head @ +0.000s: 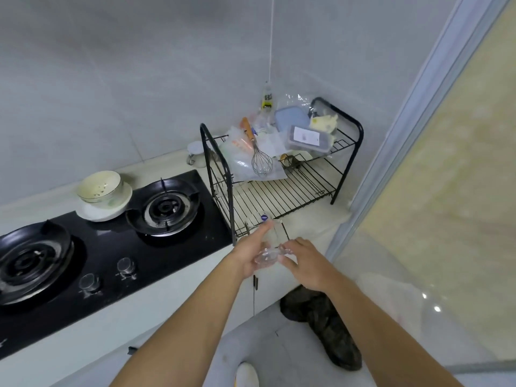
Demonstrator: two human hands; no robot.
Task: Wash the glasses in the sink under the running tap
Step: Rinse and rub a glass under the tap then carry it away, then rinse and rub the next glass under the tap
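At the very bottom, the pale toe of a shoe (247,374) on the floor, and just right of it a dark crumpled bag (321,325) against the cupboard front. Above these, two bare forearms stretched forward to the front edge of the pale surface (307,219). Right hand (305,265) with fingers (291,247) curled onto the near end of a clear glass (269,236). Left hand (248,255) gripping the same glass from the other side, fingers wrapped under it, thumb laid up along its wall toward a round blue sticker (264,218). Glass tilted, base toward the camera, held in the air just in front of the lower shelf of a black wire rack (279,191). Hard to tell whether one glass there or two. Left of the hands, a black gas hob (111,247) with two knobs (125,268) at its front and two burners (164,208) behind. Beyond the hob, stacked bowls (100,185) on a white plate (97,213). On the rack's upper shelf, a whisk (261,162) with an orange handle, plastic bags and lidded containers (304,139). Farthest back, a bottle (267,99) in the corner of the tiled wall (139,79), under a thin white cord (270,37).
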